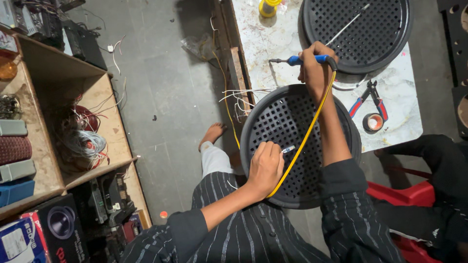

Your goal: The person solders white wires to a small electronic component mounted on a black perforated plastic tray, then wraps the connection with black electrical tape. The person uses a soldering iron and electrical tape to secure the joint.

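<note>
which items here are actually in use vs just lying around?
In use:
- right hand holding blue-handled soldering iron with yellow cord
- left hand holding a small piece on the round black grille
- white wires at its rim

Lying about:
- second grille
- pliers
- tape roll
- yellow bottle

Second round grille cut by top edge; small item in left hand too small to identify.

Our left hand: forearm bare, sleeve pushed to elbow, fingers curled, pinching shut near our lap | Our right hand: arm stretched forward, wrist bent, fist closed in a grip, knuckles up
</note>
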